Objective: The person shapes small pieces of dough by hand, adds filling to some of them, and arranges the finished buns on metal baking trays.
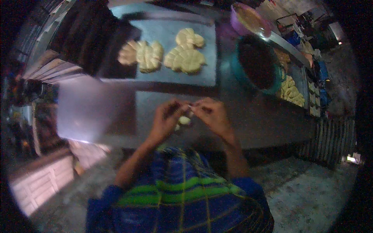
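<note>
My left hand (pixel 167 115) and my right hand (pixel 211 114) meet above the metal table (pixel 248 122), fingertips pinched together. Between them shows a small pale piece (pixel 190 107), probably dough, mostly hidden by the fingers. Just under the hands, a small whitish dough lump (pixel 184 120) lies on the table. Beyond them is a metal tray (pixel 209 73) bearing pale yellow dough pieces with ridged, segmented surfaces. One cluster (pixel 145 56) sits on the left of the tray, and another (pixel 185 58) on the right.
Right of the tray stands a green basin (pixel 237 72) with dark contents. A purple bowl (pixel 236 21) is farther back. More segmented dough (pixel 291 91) lies on a tray at the far right. Dark stacked trays or slats (pixel 83 35) rise at the back left.
</note>
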